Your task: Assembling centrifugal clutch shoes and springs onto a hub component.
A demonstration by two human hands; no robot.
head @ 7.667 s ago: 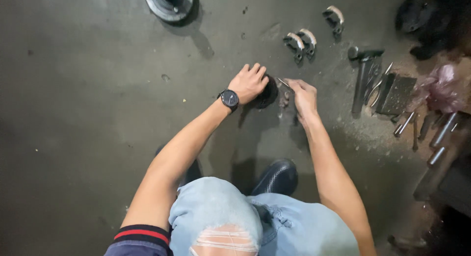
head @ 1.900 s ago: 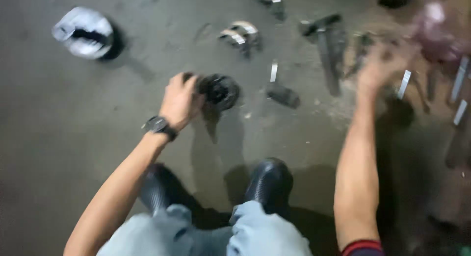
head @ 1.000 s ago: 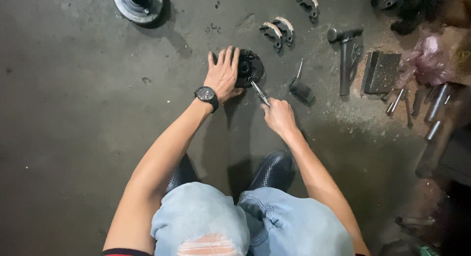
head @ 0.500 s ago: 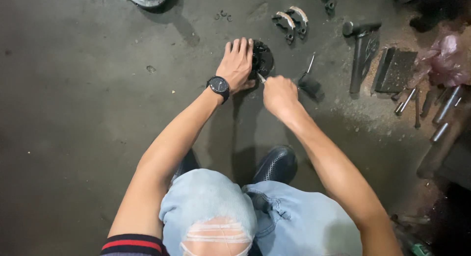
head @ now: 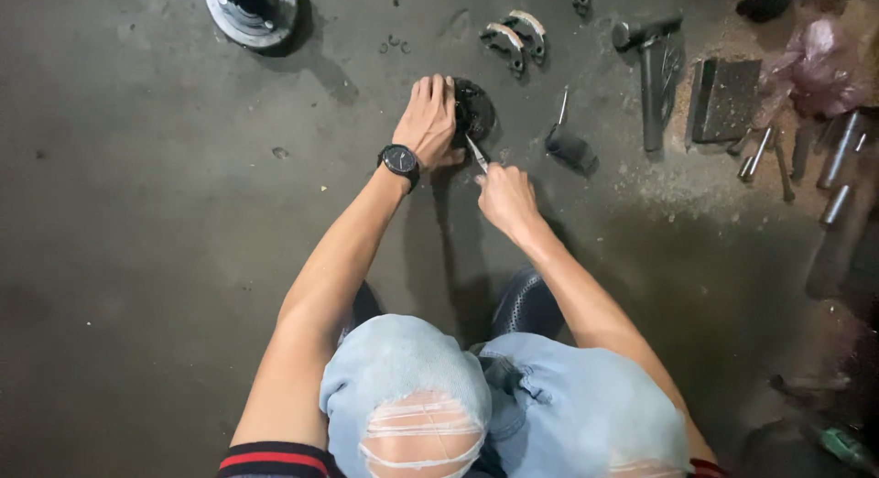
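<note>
Fingers of the left hand [head: 428,121] lie pressed together and flat over the left side of a dark round metal part [head: 474,112], which sits on the concrete floor [head: 137,258] near its far edge, about midway across. The right hand [head: 505,194] is closed around a slim metal tool [head: 476,154], pinching its handle; the tool's tip slants up and left to the part's lower rim, just beside the left thumb. A black wristwatch [head: 400,158] sits on the left wrist.

Half a second ago the right hand was hard against the part, knuckles almost touching the left hand. Now it has drawn back toward the person while the left hand stays planted. That reads as the tool being levered or repositioned at the rim, with the part held steady by the left hand; the work on it looks unfinished.

Around it on the floor: two curved metal shoes [head: 513,37] just beyond the part, a small black-handled tool [head: 568,146] to its right, a hammer [head: 648,66], a dark flat block [head: 725,98], several steel pins [head: 838,167] near the right edge, and a shiny hub [head: 249,9] at the far left corner. The black-handled tool lies nearest the right hand's side; nothing else crowds the part.
</note>
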